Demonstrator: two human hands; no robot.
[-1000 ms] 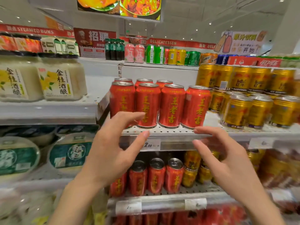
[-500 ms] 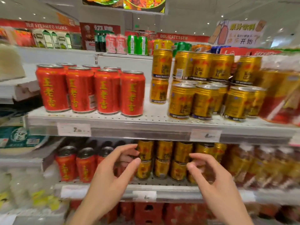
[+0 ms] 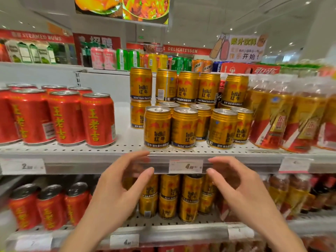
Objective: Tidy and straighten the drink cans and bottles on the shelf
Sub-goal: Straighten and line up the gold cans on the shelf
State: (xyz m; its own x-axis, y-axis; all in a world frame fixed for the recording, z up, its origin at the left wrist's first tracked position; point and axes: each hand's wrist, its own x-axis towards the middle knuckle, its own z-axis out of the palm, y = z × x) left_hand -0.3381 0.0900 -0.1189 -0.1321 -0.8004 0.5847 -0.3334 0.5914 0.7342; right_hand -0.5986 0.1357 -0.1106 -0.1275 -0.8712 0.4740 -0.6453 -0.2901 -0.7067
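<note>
Our left hand (image 3: pixel 116 193) and right hand (image 3: pixel 241 191) hover with fingers (image 3: pixel 143 176) loosely spread, gripping nothing; gold cans (image 3: pixel 183 130) stand just above on the shelf (image 3: pixel 81 155).

Bright, even store lighting; soft edges and wide-angle bend.
I see small ceiling lights (image 3: pixel 231 29) overhead giving diffuse light, with sheen on the gold cans (image 3: pixel 184 128). My view stays sharpest at centre; the bottles (image 3: pixel 291 113) at right and the red cans (image 3: pixel 51 206) at lower left smear with blur. Both hands look slightly soft. The shelf edge (image 3: pixel 91 162) curves.
</note>
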